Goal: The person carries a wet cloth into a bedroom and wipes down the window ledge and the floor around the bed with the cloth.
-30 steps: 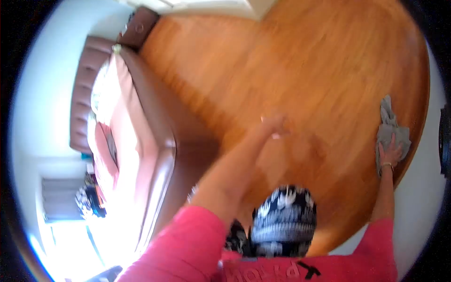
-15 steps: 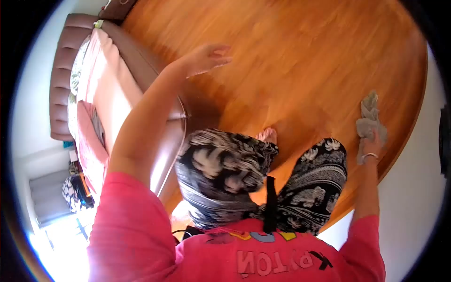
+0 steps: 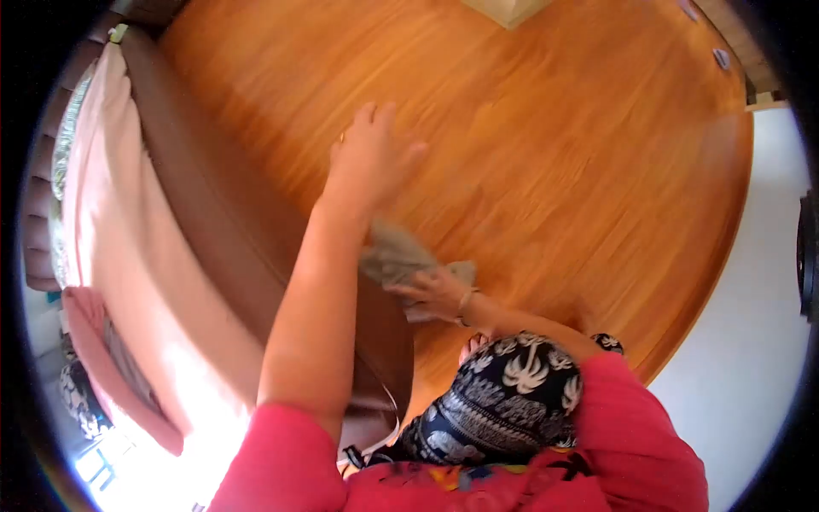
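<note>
A crumpled grey cloth (image 3: 397, 256) lies under my right hand (image 3: 433, 294), low over the wooden floor (image 3: 546, 171) beside the bed's base. The fingers of that hand are on the cloth, with a bracelet around the wrist. My left hand (image 3: 374, 160) is stretched forward, holding nothing, its fingers apart and somewhat blurred. It hangs over the floor, ahead of the cloth and near the brown side of the bed (image 3: 213, 196). My left forearm passes in front of part of the bed side.
On the left, the bed carries a pink sheet (image 3: 128, 205) and a pink pillow (image 3: 111, 367). A white wall (image 3: 725, 282) curves along the right edge of the floor. At the top, the corner of a pale object (image 3: 509, 10) shows. Small dark items (image 3: 722, 58) lie upper right.
My right hand has swept the cloth from the far right across to the bed side. My left hand remains raised ahead, and the view has shifted, showing more floor at the top.
</note>
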The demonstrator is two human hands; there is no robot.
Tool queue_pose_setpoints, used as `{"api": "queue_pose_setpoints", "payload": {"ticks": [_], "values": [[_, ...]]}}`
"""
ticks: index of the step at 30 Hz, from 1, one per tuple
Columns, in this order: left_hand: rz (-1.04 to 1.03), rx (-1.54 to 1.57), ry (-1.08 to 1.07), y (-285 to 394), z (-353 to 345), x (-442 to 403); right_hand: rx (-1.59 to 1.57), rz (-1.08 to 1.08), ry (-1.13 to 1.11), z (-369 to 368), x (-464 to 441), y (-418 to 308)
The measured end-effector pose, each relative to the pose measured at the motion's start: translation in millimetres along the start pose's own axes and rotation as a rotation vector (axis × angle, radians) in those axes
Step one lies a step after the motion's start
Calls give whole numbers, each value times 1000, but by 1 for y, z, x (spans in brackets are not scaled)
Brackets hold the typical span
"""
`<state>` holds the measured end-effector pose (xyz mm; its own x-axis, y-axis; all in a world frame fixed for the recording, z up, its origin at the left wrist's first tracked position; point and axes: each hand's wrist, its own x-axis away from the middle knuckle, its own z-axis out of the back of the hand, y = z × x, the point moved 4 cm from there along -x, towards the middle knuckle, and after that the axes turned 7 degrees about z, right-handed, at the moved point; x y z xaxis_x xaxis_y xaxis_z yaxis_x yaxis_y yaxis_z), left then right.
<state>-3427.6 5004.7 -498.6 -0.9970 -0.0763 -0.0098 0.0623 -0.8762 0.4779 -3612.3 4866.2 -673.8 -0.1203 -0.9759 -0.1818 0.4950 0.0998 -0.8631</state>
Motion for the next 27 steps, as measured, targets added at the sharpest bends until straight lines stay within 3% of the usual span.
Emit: {"api": "queue_pose_setpoints", "payload": {"ticks": [1,2,4,6,8,9,10,11,13,14,15,16,17,18,20,21,25,27], "values": [[71,-136,-29,10,6,8,653,-79,-528,15,-19,-5],[147,-275,-64,16,7,12,651,-91,-553,29,-18,6],[145,-232,-146,20,-1,29,441,-357,-200,53,-9,15],[121,-212,-169,25,1,25,656,-449,115,101,17,24],[72,-156,-401,31,-9,33,780,-597,360,161,63,53],[88,-150,-406,36,-10,32,11,-797,655,188,100,69],[90,-81,-559,38,-12,31,257,-908,786,204,160,100],[93,-12,-703,41,-15,31,766,-1006,147,241,167,85],[105,1,-655,43,-14,28,756,-1314,74,284,195,108],[102,4,-615,43,-13,27,752,-1297,68,292,179,108],[125,-3,-610,43,-16,26,815,-1042,252,307,150,94],[88,6,-418,44,-13,23,852,-781,433,316,120,73],[43,19,-221,45,-7,20,815,-685,335,313,84,53],[55,14,-211,44,-4,16,786,-587,238,303,42,32],[-21,128,39,48,14,13,269,-458,222,267,-28,9],[-31,138,79,50,17,15,224,-393,163,245,-44,3],[-10,0,-57,57,15,14,294,-271,-71,145,-57,12],[-15,11,-21,62,12,14,411,-245,-194,95,-71,34]]}}
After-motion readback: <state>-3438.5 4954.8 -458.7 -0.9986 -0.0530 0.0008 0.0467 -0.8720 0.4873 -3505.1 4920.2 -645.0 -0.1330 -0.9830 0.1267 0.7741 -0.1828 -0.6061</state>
